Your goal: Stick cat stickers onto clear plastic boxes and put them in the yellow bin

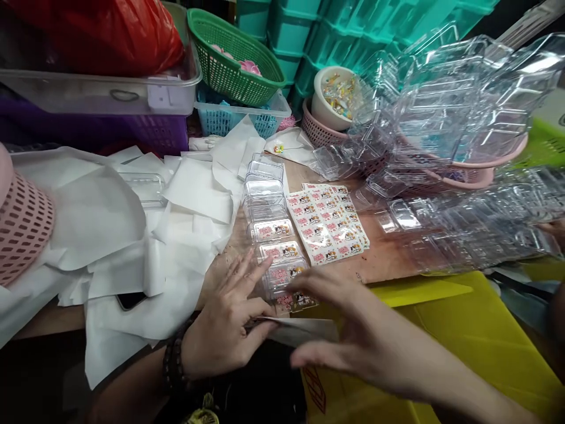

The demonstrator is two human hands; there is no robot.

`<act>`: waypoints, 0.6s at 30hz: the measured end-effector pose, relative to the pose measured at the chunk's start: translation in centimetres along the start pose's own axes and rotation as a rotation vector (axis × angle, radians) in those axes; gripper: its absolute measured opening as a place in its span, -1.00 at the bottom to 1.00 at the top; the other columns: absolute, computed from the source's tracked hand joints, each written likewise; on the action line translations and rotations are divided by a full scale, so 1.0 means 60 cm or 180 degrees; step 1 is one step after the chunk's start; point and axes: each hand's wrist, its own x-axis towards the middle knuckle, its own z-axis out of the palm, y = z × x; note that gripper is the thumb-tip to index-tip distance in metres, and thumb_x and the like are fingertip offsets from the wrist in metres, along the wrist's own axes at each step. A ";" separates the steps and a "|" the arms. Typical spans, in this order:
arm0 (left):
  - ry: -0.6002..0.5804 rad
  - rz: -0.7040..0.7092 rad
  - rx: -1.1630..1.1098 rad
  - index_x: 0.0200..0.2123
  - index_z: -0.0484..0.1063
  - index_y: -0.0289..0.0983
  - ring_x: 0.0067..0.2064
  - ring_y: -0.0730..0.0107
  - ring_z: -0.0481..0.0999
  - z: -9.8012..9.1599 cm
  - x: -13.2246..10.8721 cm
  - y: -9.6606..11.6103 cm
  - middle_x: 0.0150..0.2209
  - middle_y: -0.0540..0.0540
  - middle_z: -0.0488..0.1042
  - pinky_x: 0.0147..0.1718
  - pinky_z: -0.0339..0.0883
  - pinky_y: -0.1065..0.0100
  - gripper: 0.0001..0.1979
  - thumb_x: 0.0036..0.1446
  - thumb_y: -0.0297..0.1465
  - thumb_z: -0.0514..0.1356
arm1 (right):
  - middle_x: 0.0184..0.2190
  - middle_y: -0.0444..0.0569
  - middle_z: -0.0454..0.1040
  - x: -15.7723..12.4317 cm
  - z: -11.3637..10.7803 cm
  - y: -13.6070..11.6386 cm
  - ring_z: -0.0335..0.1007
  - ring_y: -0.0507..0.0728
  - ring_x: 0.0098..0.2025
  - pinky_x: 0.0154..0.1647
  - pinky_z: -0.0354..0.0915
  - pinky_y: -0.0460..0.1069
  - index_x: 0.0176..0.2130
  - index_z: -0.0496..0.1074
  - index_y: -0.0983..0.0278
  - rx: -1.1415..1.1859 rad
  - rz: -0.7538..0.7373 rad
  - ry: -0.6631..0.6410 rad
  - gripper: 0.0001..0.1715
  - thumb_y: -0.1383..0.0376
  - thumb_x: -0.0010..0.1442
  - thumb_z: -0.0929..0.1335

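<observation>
A row of small clear plastic boxes (270,227) runs down the middle of the wooden table; the nearer ones carry pink cartoon stickers. My left hand (227,321), fingers spread, rests beside the nearest stickered box (295,299). My right hand (353,330) hovers over that same box, fingers extended and slightly blurred, holding nothing I can see. A sheet of matching stickers (329,222) lies just right of the row.
White paper sheets (132,235) cover the left side, partly over a dark phone (130,300). Piles of empty clear boxes (463,147) fill the right, over pink baskets. A green basket (233,56), a bowl of candy (338,94), teal crates and a yellow board (463,330) surround the area.
</observation>
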 end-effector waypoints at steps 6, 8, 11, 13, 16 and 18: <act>0.0309 -0.0995 -0.1215 -0.16 0.60 -0.25 -0.30 0.34 0.64 -0.016 -0.012 0.013 -0.27 -0.09 0.66 -0.28 0.55 0.41 -0.79 0.11 -0.35 0.35 | -0.48 -0.12 0.57 -0.043 0.007 0.001 0.47 0.07 -0.47 -0.47 0.28 -0.07 -0.26 0.53 0.19 0.0043 0.0326 -0.0485 -0.85 0.28 0.30 0.34; 0.0294 -0.1292 -0.1521 -0.23 0.63 -0.28 -0.35 0.36 0.64 -0.009 -0.014 0.014 -0.33 -0.08 0.67 -0.33 0.53 0.45 -0.81 0.10 -0.31 0.36 | -0.34 -0.04 0.61 -0.051 0.014 0.002 0.53 0.17 -0.33 -0.34 0.33 0.00 -0.16 0.53 0.20 -0.0431 0.0205 -0.0339 -0.83 0.21 0.23 0.42; 0.0144 -0.1388 -0.1605 -0.30 0.64 -0.30 -0.41 0.36 0.62 0.003 -0.016 0.020 -0.42 -0.09 0.66 -0.41 0.49 0.46 -0.79 0.12 -0.27 0.34 | -0.16 0.05 0.61 -0.059 0.032 -0.010 0.50 0.28 -0.10 0.00 0.27 0.20 -0.05 0.48 0.20 -0.0943 -0.0183 0.0193 -0.64 0.18 0.16 0.47; 0.0088 -0.1353 -0.1608 -0.32 0.65 -0.32 -0.43 0.36 0.61 0.009 -0.017 0.026 -0.44 -0.10 0.65 -0.42 0.48 0.46 -0.76 0.16 -0.24 0.31 | -0.28 -0.03 0.62 -0.062 0.040 -0.019 0.52 0.20 -0.20 0.07 0.22 0.22 -0.15 0.49 0.20 -0.0790 -0.0254 0.0348 -0.85 0.25 0.23 0.42; 0.0115 -0.1296 -0.1899 -0.16 0.63 -0.31 -0.30 0.31 0.65 0.016 -0.020 0.031 -0.29 -0.13 0.68 -0.29 0.52 0.42 -0.70 0.13 -0.22 0.33 | -0.40 -0.10 0.60 -0.064 0.042 -0.025 0.50 0.12 -0.32 -0.09 0.32 0.09 -0.31 0.48 0.20 -0.0203 0.0034 0.0366 -0.95 0.31 0.25 0.39; 0.0098 -0.1341 -0.2168 -0.08 0.60 -0.30 -0.22 0.28 0.65 0.022 -0.021 0.029 -0.19 -0.15 0.67 -0.21 0.52 0.39 -0.62 0.08 -0.21 0.38 | -0.37 -0.09 0.60 -0.067 0.042 -0.024 0.51 0.12 -0.29 -0.24 0.35 0.01 -0.30 0.49 0.20 0.0167 0.0174 0.0412 -0.97 0.32 0.23 0.40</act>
